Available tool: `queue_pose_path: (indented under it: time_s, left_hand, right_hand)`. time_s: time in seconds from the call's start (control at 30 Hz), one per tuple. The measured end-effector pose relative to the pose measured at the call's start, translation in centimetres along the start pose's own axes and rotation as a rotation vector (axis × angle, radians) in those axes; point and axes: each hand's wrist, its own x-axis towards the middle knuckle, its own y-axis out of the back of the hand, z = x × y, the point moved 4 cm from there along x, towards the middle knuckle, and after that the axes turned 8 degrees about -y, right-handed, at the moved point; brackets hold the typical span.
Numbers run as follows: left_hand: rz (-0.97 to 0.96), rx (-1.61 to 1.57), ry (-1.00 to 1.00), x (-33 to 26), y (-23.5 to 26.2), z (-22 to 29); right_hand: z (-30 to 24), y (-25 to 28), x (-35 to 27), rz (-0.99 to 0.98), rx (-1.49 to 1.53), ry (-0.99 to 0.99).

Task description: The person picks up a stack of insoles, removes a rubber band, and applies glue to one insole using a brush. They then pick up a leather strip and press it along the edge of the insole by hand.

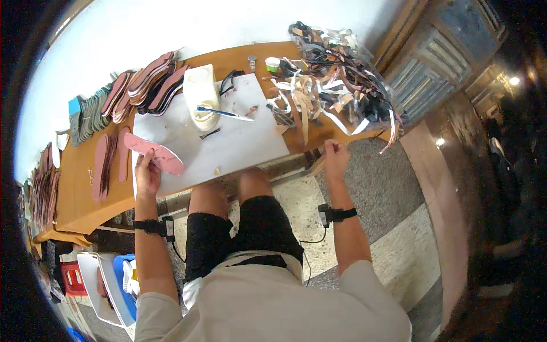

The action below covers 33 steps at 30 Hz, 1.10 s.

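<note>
A brown table (77, 191) carries a white sheet (245, 145), stacked soles (102, 162) and tangled straps (307, 94).

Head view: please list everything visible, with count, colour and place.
Table: one, orange-brown, centre
Sole: one, pink, in left hand
Other soles: many, pink, brown, grey-green, table's left
Straps: many, mixed, table's right
Sheet: one, white, on table
Container: one, cream, on sheet
Brush: one, blue-white, across container
Dark item: one, black, sheet's far edge
Tub: one, white-green, beside straps
Small item: one, silver, left of tub
Crate: one, red, lower left
Bins: two, white and blue, beside crate
Wall: one, white, behind table
Floor: one, grey-cream, below
Shirt: one, pale, worn
Shorts: one, black, worn
Wristbands: two, black, forearms
Legs: two, before table
Left hand: one, holding sole
Right hand: one, curled, near straps
</note>
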Motion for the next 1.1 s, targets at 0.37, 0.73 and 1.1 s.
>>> queue_pose_path:
  time_s: [0.37,0.73,1.1]
  left_hand:
    - [0.030,-0.016,-0.019,-0.8,-0.1,0.1]
    - [0.089,-0.062,0.004,-1.7,-2.0,0.3]
    - [-0.008,-0.116,0.074,-1.5,-1.6,0.2]
  right_hand:
    - [-10.5,-4.0,7.0,0.135,-0.377,0.388]
    - [-12.5,-4.6,11.6,0.210,-0.682,0.329]
    - [-20.7,-1.0,13.3,0.148,-0.060,0.222]
